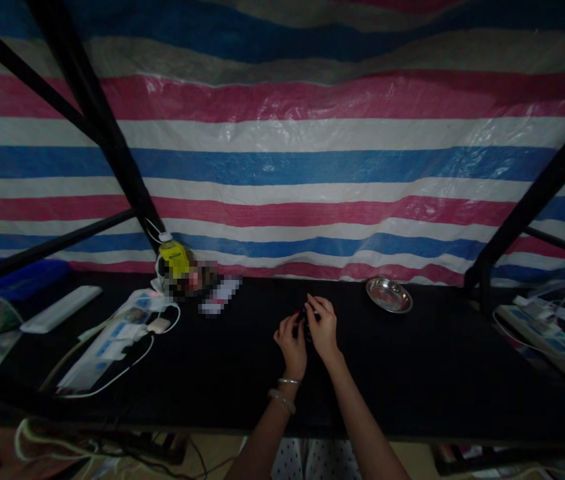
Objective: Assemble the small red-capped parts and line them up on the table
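Note:
My left hand (291, 348) and my right hand (323, 328) are close together over the middle of the black table. Their fingers are bent around a small dark object (307, 331) with touches of red at its edges. Most of it is covered by the fingers, and its kind cannot be made out against the dark surface. The right fingertips lie over its upper part, while the left fingers pinch its near left side. Two bangles circle my left wrist. A shallow shiny metal dish (389, 295) stands to the right of my hands.
Behind the black table (202, 380) hangs a striped plastic sheet (302, 167). On the left are a power strip (107, 343) with cables, a yellow-labelled bottle (174, 256) and a blurred flat item (220, 296). Another power strip (552, 340) lies far right. Black frame posts flank both sides.

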